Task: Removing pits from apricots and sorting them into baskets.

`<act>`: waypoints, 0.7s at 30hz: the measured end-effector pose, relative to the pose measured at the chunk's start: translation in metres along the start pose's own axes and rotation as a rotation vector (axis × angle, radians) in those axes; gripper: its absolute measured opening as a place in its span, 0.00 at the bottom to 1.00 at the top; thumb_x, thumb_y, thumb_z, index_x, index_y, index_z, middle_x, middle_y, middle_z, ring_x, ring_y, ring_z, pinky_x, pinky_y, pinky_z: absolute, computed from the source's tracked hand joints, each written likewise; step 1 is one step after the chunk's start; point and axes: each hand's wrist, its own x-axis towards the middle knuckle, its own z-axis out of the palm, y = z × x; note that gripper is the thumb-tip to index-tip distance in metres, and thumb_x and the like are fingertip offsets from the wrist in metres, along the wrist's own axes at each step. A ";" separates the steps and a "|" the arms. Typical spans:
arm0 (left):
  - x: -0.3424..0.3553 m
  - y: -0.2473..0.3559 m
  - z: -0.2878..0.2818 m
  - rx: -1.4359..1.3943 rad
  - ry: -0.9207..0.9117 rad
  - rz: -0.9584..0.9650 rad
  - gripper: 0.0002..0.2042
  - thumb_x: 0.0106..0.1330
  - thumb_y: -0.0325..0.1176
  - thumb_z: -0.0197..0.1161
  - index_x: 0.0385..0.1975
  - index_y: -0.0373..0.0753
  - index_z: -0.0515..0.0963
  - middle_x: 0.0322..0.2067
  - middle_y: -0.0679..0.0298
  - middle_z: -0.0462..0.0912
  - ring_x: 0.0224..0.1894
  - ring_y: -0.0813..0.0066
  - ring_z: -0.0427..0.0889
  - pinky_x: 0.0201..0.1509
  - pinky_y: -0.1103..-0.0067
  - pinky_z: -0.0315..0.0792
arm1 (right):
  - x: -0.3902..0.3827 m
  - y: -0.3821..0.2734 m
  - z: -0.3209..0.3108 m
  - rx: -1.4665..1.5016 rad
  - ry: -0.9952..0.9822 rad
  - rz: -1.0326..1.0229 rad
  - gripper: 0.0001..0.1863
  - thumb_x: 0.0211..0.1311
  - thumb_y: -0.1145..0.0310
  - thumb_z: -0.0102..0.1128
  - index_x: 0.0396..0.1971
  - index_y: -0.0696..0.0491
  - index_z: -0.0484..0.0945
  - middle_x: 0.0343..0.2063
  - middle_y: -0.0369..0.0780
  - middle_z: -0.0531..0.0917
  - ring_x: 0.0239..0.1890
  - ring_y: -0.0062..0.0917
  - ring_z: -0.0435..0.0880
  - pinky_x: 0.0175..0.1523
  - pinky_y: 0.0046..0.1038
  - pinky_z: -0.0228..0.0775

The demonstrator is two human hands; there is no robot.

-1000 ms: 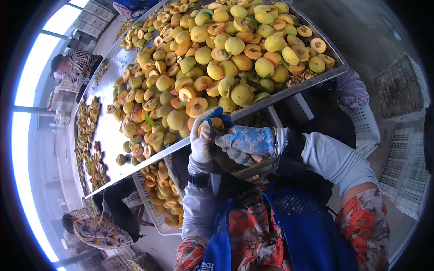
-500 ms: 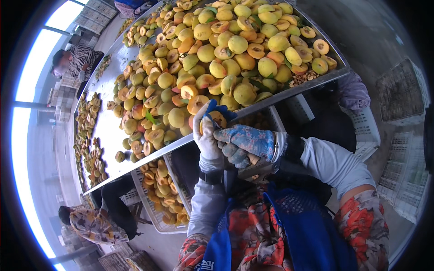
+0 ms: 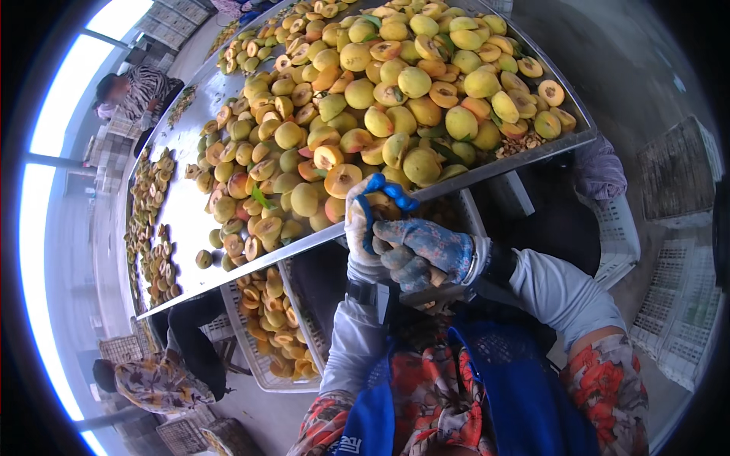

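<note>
My left hand [image 3: 370, 220], in a white glove with blue-coated fingers, is curled around a yellow peach half [image 3: 382, 205], only partly visible between fingers and palm. It is held over the near edge of a metal table [image 3: 186, 270]. Close beside it, my right hand [image 3: 426, 251], in a patterned blue glove with grey fingers, is closed round a tool whose pale wooden handle end [image 3: 437, 277] shows below the fist. The tool's working end is hidden. A large heap of whole and halved yellow peaches [image 3: 304, 199] lies on the table just beyond my hands.
Under the table edge stands a white crate [image 3: 268, 365] holding peach halves. Loose pits [image 3: 521, 144] lie at the table's right corner. Stacked crates [image 3: 677, 163] stand on the right. One person [image 3: 144, 95] sits beyond the table, another [image 3: 163, 380] at the left.
The peach half showed its cut face with the tool at it; now the left fingers cover most of it. Both hands have shifted slightly right and nearer me in the view.
</note>
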 end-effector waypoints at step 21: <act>-0.034 0.076 -0.004 0.127 0.454 0.141 0.26 0.71 0.50 0.50 0.56 0.31 0.66 0.45 0.55 0.75 0.46 0.62 0.76 0.54 0.65 0.73 | 0.009 0.012 -0.023 -0.478 0.030 -0.090 0.11 0.70 0.58 0.51 0.35 0.49 0.72 0.18 0.30 0.70 0.17 0.17 0.70 0.20 0.21 0.63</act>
